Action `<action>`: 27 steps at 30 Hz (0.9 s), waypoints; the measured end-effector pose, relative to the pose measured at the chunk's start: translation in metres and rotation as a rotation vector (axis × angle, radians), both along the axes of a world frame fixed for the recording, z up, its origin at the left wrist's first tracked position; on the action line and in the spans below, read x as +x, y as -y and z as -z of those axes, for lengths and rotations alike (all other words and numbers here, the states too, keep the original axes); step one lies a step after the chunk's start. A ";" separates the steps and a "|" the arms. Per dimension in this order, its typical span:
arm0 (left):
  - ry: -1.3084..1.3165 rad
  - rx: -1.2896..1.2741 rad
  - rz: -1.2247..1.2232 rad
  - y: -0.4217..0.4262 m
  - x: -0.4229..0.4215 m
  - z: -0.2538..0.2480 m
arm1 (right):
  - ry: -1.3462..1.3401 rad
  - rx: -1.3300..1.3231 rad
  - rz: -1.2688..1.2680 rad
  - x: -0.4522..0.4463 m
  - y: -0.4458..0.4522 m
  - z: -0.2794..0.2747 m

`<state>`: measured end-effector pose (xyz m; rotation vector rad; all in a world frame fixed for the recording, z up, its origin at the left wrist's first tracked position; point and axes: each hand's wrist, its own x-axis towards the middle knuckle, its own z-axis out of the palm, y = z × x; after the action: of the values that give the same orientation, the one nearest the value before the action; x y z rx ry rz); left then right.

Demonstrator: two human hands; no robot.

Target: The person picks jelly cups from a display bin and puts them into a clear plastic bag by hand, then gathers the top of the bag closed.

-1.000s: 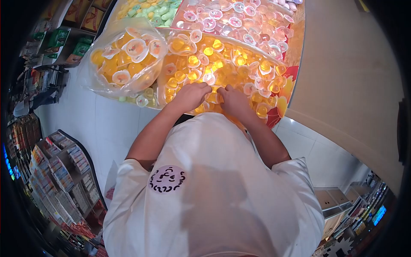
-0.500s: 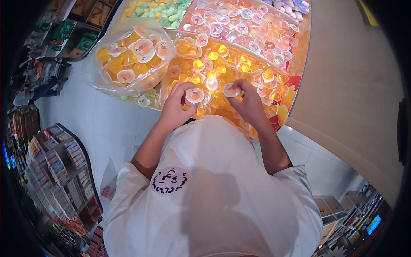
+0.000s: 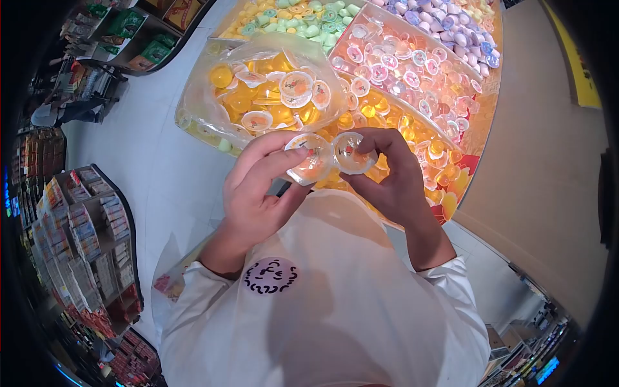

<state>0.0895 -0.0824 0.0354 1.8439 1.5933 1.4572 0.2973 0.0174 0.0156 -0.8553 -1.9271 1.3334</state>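
My left hand point(image 3: 261, 184) is closed on a jelly cup point(image 3: 313, 169) with a printed round white-and-orange lid turned up toward me. In my right hand point(image 3: 401, 174) is a second jelly cup point(image 3: 349, 156) of the same kind, pinched between thumb and fingers. The two lids sit side by side, close to touching, in front of my chest. Just beyond my left hand, a clear plastic bag point(image 3: 193, 97) full of orange jelly cups point(image 3: 296, 90) rests on the display. Loose orange jelly cups point(image 3: 406, 126) fill the compartment behind my right hand.
Further compartments hold pink jelly cups point(image 3: 389, 61), green ones point(image 3: 316, 22) and purple ones point(image 3: 445, 22). A beige surface point(image 3: 541, 148) borders the display on the right. Stocked shelves point(image 3: 90, 258) and a person point(image 3: 71, 113) are to the left.
Both hands have come together and nearer to my head, bringing the two jelly cups side by side. My view has shifted, so the display and bag appear further right.
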 end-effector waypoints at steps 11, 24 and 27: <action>-0.523 -0.141 -0.309 -0.024 -0.084 -0.024 | 0.135 0.432 -0.119 -0.102 -0.050 -0.013; -0.605 -0.269 -0.236 -0.030 -0.097 -0.009 | 0.229 0.283 -0.162 -0.118 -0.063 0.000; -0.572 -0.253 -0.250 -0.030 -0.096 -0.007 | 0.187 0.250 -0.171 -0.111 -0.063 0.001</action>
<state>-0.0061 -0.0528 0.0420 2.0737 2.2166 0.7788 0.1859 0.0802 0.0146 -0.7251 -2.3000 1.1055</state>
